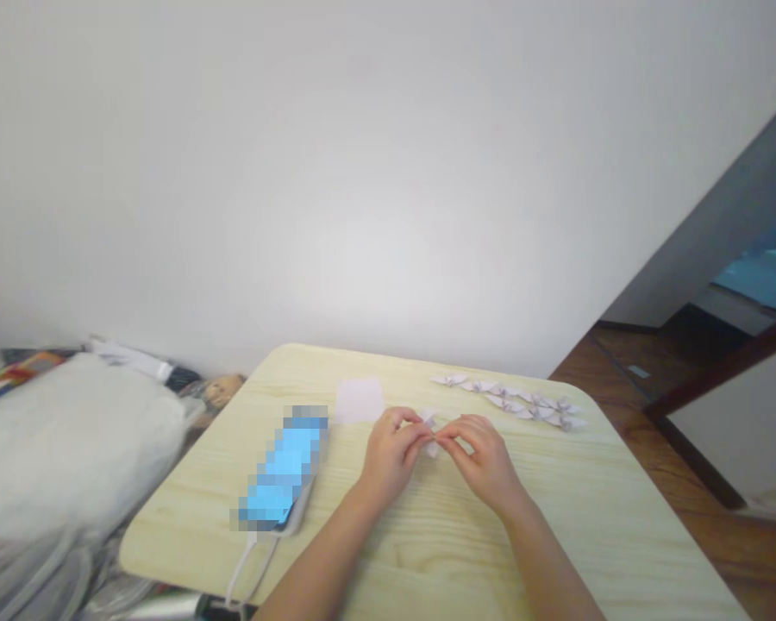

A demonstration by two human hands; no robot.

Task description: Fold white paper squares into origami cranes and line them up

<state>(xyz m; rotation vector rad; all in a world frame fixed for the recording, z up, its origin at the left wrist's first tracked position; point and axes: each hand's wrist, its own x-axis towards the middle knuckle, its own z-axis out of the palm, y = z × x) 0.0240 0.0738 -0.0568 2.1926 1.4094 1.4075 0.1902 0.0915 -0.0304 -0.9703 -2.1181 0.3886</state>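
Your fingertips pinch a small folded paper point(430, 434) from both sides, just above the table.

Your fingers are closed on the paper and curled, and those of your left hand point(391, 453) nearly meet those of your right hand point(482, 461). At 11 o'clock from your hands lies a flat paper sheet point(359, 401). At 1 o'clock, paper cranes point(508, 399) sit in loose rows. At 9 o'clock is a phone point(283, 470) with a white cable point(251, 569), its screen blurred out. All of these rest on the pale wooden table point(427, 561).
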